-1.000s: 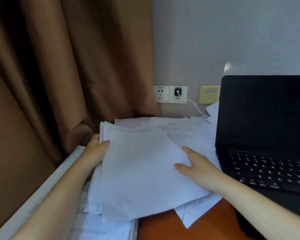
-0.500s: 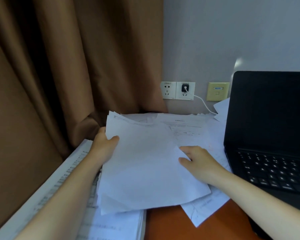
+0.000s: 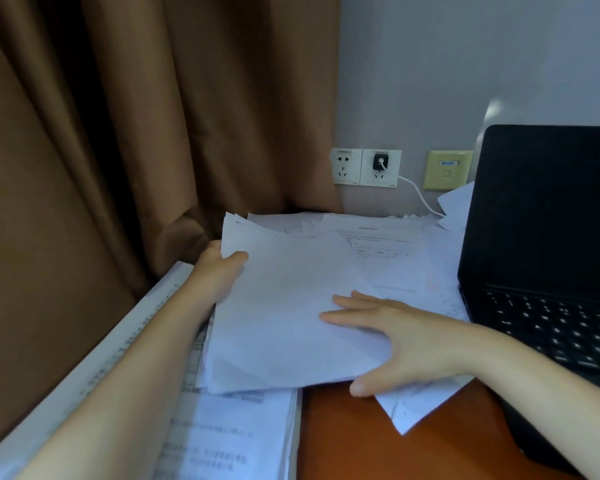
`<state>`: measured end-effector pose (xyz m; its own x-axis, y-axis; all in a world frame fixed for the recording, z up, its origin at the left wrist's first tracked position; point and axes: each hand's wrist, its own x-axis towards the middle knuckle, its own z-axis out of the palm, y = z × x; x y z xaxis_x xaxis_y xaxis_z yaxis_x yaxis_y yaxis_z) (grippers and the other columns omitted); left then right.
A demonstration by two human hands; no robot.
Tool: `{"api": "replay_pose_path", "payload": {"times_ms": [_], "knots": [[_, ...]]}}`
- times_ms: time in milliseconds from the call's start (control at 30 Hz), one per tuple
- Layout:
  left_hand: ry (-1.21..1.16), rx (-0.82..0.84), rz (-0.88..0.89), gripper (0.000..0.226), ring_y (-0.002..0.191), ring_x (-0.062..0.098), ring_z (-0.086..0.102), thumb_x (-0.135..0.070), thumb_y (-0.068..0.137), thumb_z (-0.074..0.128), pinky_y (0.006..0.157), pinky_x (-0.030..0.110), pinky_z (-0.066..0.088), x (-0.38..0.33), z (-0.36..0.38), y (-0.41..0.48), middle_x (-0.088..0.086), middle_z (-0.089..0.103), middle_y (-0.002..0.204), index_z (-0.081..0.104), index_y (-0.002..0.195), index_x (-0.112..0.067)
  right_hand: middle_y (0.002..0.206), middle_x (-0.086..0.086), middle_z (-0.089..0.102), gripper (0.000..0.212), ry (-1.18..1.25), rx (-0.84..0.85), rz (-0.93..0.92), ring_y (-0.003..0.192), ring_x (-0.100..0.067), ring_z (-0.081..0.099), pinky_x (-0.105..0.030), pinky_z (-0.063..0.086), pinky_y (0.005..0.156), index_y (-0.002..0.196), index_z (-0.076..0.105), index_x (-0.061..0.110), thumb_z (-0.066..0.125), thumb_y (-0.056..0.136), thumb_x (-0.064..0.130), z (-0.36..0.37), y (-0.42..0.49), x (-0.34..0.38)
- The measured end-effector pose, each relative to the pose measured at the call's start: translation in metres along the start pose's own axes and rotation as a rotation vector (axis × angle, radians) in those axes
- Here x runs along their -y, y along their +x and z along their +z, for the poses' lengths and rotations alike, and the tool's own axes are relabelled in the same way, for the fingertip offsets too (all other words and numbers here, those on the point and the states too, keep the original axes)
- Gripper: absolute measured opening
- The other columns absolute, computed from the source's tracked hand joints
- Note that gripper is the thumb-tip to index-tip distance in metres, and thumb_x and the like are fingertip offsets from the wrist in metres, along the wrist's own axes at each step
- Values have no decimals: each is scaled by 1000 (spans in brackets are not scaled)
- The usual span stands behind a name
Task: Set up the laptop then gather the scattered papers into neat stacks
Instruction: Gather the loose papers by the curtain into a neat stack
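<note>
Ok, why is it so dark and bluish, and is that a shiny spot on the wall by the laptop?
Head view: dim light gives the papers a bluish cast; the laptop screen is plain black, no glare; yes, a pale bright patch sits on the wall above its corner; curtain folds sink into shadow; the print is too soft to read.

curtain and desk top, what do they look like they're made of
Curtain: brown cloth with a matte finish, judging by its soft hanging folds. Desk top: orange-brown and smooth with a faint sheen, probably laminate or varnished wood; no grain shows to settle which.
</note>
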<state>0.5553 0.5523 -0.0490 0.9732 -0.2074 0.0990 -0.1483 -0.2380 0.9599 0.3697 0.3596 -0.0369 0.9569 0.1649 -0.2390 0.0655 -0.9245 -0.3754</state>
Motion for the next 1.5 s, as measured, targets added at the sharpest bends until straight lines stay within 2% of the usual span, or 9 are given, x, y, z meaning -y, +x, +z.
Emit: {"api": "replay_pose_path", "payload": {"times_ms": [133, 300, 400, 567, 800, 1000, 1133, 1333, 1500], "knots": [[-14, 6, -12, 11, 74, 16, 58, -8, 92, 53, 61, 21, 43, -1, -1, -1, 7, 61, 96, 56, 103, -8, 145, 40, 0, 78, 35, -86, -33, 137, 13, -7, -32, 3, 119, 139, 18, 59, 62, 74, 64, 8, 7, -2], [110, 8, 37, 18, 91, 23, 55, 0, 89, 55, 78, 28, 41, -1, -1, -5, 2, 57, 97, 53, 103, -11, 148, 36, 1, 83, 96, -56, -81, 138, 13, -8, -26, -2, 115, 140, 18, 58, 49, 66, 79, 14, 13, -6], [173, -30, 45, 33, 94, 21, 52, 0, 87, 58, 81, 31, 42, 1, -2, -5, 4, 55, 107, 48, 118, -7, 149, 23, 22, 72, 351, -285, 109, 142, 0, 14, -28, 13, 116, 139, 37, 43, 41, 75, 76, 0, 18, -23], [204, -50, 160, 32, 94, 18, 52, -3, 88, 56, 80, 32, 42, -3, -2, -8, -2, 53, 101, 39, 109, -20, 150, -6, 29, 72, 106, -414, 531, 135, -27, 33, -34, 35, 106, 150, 18, 19, 50, 92, 45, -17, 26, -59], [240, -46, 239, 33, 96, 20, 54, -2, 89, 54, 81, 35, 45, -3, -4, -12, 0, 55, 106, 41, 112, -21, 114, -12, 51, 57, 1031, -839, 485, 100, -27, 53, -34, 44, 84, 138, 35, -1, 62, 89, 10, -39, 36, -61], [198, -108, 257, 31, 92, 19, 56, 0, 87, 55, 76, 33, 44, -6, -3, -9, -1, 57, 101, 46, 107, -22, 80, -2, 62, 7, 727, -765, 467, 75, -18, 58, -23, 42, 56, 92, 63, 7, 56, 91, 7, -18, 40, -71], [155, -195, 274, 28, 90, 20, 56, 2, 85, 56, 75, 32, 44, -11, -7, -10, 1, 58, 100, 49, 104, -18, 57, -4, 44, 38, 488, -1027, 414, 54, -17, 41, -25, 27, 47, 55, 41, 8, 47, 93, 8, -24, 37, -73], [188, -218, 181, 30, 88, 20, 52, 2, 85, 57, 78, 31, 40, -6, -8, -9, 3, 54, 99, 52, 113, -7, 54, -5, 37, 36, 563, -1426, 296, 49, -12, 31, -15, 26, 39, 59, 40, 0, 49, 93, 9, -47, 18, -85], [238, -228, 181, 29, 87, 21, 51, 4, 84, 57, 77, 30, 38, -2, -4, -8, 5, 55, 98, 53, 113, -2, 55, -2, 32, 41, 713, -1538, 192, 41, -2, 30, -16, 24, 42, 56, 31, 8, 49, 93, 9, -59, 11, -87]]}}
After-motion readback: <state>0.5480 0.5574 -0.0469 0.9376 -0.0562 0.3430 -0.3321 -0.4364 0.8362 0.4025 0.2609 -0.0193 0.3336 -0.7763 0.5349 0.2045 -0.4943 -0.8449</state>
